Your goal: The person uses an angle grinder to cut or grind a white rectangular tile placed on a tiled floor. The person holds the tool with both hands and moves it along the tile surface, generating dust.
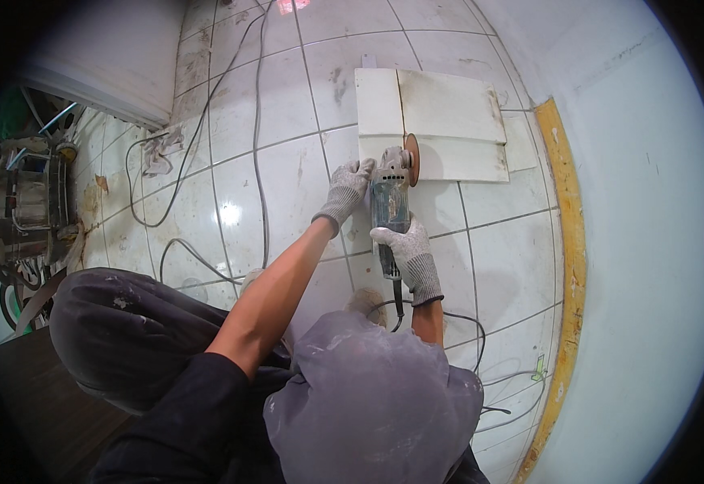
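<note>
An angle grinder point(390, 202) with a dark teal body and a grey head is held in both my gloved hands. My left hand point(347, 190) closes at the left side of its head; whether a side handle is inside the fingers is hidden. Around the rear of the body wraps my right hand point(407, 246). The reddish-brown disc point(413, 160) stands on edge at the head's right side, over the near part of a cream tile point(450, 101). A thin dark line runs along that tile from its far edge toward the disc. Contact between disc and tile cannot be made out.
Black cords point(259, 153) loop over the white tiled floor point(206, 194) at left, and another cord point(481, 339) curls at the lower right. A yellow strip point(568, 266) edges the right wall. A crumpled rag point(158, 153) and cluttered equipment point(33, 194) lie farther left.
</note>
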{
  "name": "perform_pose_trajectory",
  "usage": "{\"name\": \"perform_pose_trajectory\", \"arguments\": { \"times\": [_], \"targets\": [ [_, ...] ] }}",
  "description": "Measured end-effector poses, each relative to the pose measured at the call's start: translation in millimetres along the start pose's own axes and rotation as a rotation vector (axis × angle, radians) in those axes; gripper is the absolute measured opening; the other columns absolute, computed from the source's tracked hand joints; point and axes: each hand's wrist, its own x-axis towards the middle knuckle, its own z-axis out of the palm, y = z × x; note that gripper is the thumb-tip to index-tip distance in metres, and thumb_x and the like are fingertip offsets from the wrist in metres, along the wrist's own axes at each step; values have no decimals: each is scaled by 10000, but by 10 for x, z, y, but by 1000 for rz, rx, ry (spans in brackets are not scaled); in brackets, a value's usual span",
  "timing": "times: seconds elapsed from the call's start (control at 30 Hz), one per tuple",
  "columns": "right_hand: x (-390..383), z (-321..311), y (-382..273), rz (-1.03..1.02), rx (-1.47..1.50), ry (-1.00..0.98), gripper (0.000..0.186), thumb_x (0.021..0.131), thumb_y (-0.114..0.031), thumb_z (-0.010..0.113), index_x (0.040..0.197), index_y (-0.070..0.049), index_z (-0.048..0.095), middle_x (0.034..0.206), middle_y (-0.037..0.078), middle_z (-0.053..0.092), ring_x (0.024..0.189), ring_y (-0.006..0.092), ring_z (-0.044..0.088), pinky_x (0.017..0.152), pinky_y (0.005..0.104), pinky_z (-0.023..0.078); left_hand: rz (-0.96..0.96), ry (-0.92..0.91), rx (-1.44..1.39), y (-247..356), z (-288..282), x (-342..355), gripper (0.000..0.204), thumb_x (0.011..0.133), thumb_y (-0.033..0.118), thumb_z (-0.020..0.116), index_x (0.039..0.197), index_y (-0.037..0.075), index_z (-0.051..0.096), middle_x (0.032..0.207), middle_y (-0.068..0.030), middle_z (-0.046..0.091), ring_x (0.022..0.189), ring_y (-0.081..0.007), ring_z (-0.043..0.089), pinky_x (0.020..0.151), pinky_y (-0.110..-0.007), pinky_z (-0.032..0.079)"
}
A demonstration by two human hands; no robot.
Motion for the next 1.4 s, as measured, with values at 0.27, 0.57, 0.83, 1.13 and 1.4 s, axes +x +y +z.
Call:
{"name": "perform_pose_trajectory", "arguments": {
  "times": [0.27,0.57,0.83,1.13,1.4],
  "targets": [
    [-21,-28,-52,37,-9,-43,709,820,-277,906,1413,14,650,1088,135,769,937,231,765,840,398,638,-15,2,6,0,13,6,657,1094,611,615,1055,-30,753,908,-230,744,871,-345,705,840,-503,544],
    [26,-33,6,45,-22,-13,737,821,-277,908,1437,20,634,1114,150,769,951,243,768,846,399,643,-21,-10,-20,58,18,-41,651,1099,605,613,1030,-27,751,875,-227,731,849,-338,697,827,-504,541],
    [-29,-10,-82,25,-13,-26,696,820,-266,900,1408,18,661,1075,137,776,930,232,767,839,400,640,-26,2,2,-14,21,13,661,1098,611,608,1028,-31,747,916,-261,734,872,-389,699,841,-516,540],
    [4,-24,-46,26,-31,-14,690,822,-269,905,1401,15,659,1087,137,775,926,228,766,843,396,639,16,-7,7,-46,42,40,657,1090,605,604,1066,-35,752,935,-266,745,896,-398,710,861,-525,547],
    [37,-4,-7,7,-13,6,551,859,-207,902,1324,-14,678,1013,73,759,830,162,740,754,338,634,-21,-14,6,-32,35,34,644,1095,602,608,1108,-22,768,954,-261,762,921,-371,744,868,-511,554]
  ]
}}
